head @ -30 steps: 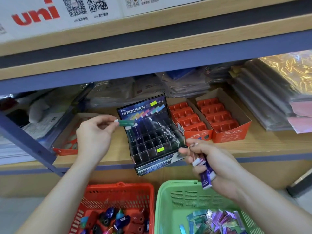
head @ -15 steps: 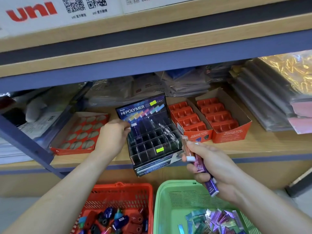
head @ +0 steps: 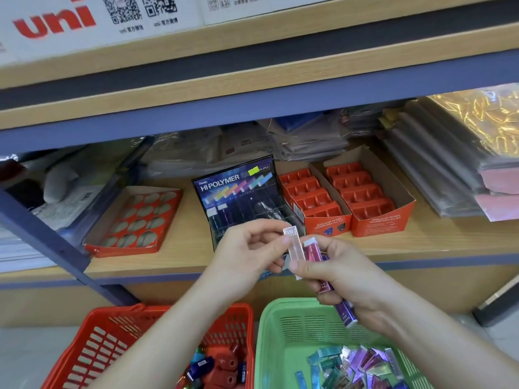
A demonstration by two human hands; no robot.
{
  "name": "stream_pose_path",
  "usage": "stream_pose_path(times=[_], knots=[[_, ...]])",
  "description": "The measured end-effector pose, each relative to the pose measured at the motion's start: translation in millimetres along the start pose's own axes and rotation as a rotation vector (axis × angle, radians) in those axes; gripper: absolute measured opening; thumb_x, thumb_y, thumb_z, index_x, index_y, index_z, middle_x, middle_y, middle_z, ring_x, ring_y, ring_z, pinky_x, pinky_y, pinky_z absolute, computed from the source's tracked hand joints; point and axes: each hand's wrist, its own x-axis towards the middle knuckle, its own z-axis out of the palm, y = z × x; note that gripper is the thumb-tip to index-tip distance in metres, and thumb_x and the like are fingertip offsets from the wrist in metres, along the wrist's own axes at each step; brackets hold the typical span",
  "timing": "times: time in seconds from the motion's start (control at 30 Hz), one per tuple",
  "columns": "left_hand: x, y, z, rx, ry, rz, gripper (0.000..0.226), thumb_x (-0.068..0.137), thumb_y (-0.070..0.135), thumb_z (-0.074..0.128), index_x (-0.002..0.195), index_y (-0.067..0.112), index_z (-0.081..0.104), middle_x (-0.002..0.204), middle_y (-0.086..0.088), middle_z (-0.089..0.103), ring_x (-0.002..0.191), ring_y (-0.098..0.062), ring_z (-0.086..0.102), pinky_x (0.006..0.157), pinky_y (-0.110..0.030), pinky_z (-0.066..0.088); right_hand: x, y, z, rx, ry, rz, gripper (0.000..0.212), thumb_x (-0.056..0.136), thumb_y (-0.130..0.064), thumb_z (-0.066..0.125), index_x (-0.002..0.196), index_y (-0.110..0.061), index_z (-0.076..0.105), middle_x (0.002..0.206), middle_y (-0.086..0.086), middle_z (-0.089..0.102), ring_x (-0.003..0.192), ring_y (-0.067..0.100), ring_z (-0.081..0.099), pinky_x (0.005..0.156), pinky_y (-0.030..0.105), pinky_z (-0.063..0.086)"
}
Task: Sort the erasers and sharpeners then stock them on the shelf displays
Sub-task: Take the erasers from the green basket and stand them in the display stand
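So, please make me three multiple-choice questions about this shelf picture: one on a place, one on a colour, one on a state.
1. Where does the black eraser display stand?
A. On the floor
B. Between the red tray with oval holes and the two orange sharpener boxes
C. On the top shelf

2. Which colour has the basket that holds the loose foil-wrapped erasers?
A. Green
B. Red
C. Blue

3. What is the state of the left hand?
A. Open and idle
B. Flat on the shelf
C. Pinching a pale pink eraser

Answers:
1 B, the tray lies on its left and the boxes on its right.
2 A, the erasers lie in the green basket.
3 C, its thumb and fingers close on the eraser's upper part.
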Motion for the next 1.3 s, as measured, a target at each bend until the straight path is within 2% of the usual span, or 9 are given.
stream_pose_path(times=[0.23,0.4,0.57,0.67,0.77,0.87,1.0,1.17,1.3], knots=[[-13.4,-2.8,-12.1,-0.012,-0.009,-0.084,0.019,0.084,-0.005,0.065,0.094,0.011,0.066,0.071,-0.009,0.070,0.066,-0.019,0.067,0.063,-0.026,0.055,2.3,0.9,-1.2,0.164,0.164,-0.060,0.036,0.074,0.001,0.075,0.107,-0.007,0.064,0.056,-0.003,0.051,0.043,0.006,0.038,0.034,0.016,0.023],[-20.8,-3.1,-7.2,0.148,-0.017,0.045,0.012,0.075,0.021,0.079,0.083,0.015,0.072,0.072,-0.005,0.071,0.067,-0.017,0.064,0.067,-0.029,0.052,3.9,3.9,5.3,0.180,0.202,-0.110,0.040,0.070,-0.012,0.079,0.107,-0.010,0.064,0.055,-0.002,0.050,0.044,0.006,0.038,0.034,0.016,0.026],[-17.3,-2.9,-8.4,0.095,-0.115,-0.020,0.037,0.078,0.011,0.077,0.108,0.028,0.064,0.077,-0.005,0.074,0.060,-0.010,0.059,0.060,-0.020,0.048,4.7,3.8,7.8,0.177,0.124,-0.066,0.047,0.068,-0.022,0.077,0.112,-0.012,0.063,0.058,-0.002,0.054,0.046,0.006,0.041,0.034,0.015,0.026],[-6.5,1.0,-18.5,0.031,0.049,0.045,0.026,0.083,0.003,0.070,0.103,0.019,0.068,0.073,-0.009,0.073,0.062,-0.019,0.064,0.061,-0.026,0.055,8.0,1.2,6.5,0.404,0.148,0.037,0.027,0.090,-0.009,0.062,0.117,-0.008,0.058,0.074,0.012,0.066,0.050,0.010,0.044,0.033,0.015,0.026],[21.9,2.6,-43.9,-0.010,0.352,0.068,0.015,0.087,0.002,0.065,0.096,0.014,0.067,0.069,-0.006,0.072,0.063,-0.017,0.068,0.063,-0.024,0.058,9.4,-1.0,-2.4,0.573,0.176,0.135,0.029,0.095,0.003,0.044,0.121,-0.006,0.054,0.083,0.020,0.069,0.053,0.017,0.054,0.032,0.016,0.032],[53.8,-8.4,-65.0,0.138,0.475,0.105,0.014,0.090,0.008,0.064,0.089,0.022,0.066,0.074,-0.005,0.072,0.067,-0.016,0.071,0.072,-0.031,0.060,6.4,-2.5,-5.3,0.511,0.210,0.154,0.026,0.098,0.002,0.042,0.120,-0.007,0.052,0.093,0.022,0.073,0.051,0.020,0.060,0.030,0.015,0.033],[82.3,-33.7,-70.7,0.401,0.460,0.105,0.017,0.089,0.018,0.065,0.079,0.031,0.065,0.073,0.003,0.071,0.070,-0.016,0.071,0.075,-0.041,0.060,6.6,-2.9,-5.0,0.420,0.190,0.161,0.018,0.101,-0.015,0.046,0.116,-0.007,0.051,0.090,0.018,0.074,0.035,0.010,0.039,0.028,0.011,0.023],[94.5,-47.5,-68.7,0.723,0.446,0.116,0.011,0.087,0.020,0.068,0.095,0.017,0.073,0.091,0.001,0.072,0.079,-0.015,0.066,0.079,-0.024,0.050,8.5,0.4,-8.1,0.469,0.163,0.159,0.026,0.097,-0.010,0.044,0.110,0.004,0.062,0.070,0.012,0.060,0.038,0.009,0.035,0.028,0.013,0.020],[96.0,-51.7,-68.0,0.944,0.428,0.218,0.016,0.086,0.016,0.069,0.100,0.012,0.074,0.102,-0.007,0.071,0.090,-0.024,0.066,0.082,-0.029,0.050,9.2,-1.3,-10.1,0.412,0.114,0.129,0.023,0.096,0.000,0.048,0.112,0.003,0.064,0.069,0.009,0.056,0.045,0.009,0.043,0.028,0.014,0.024]])
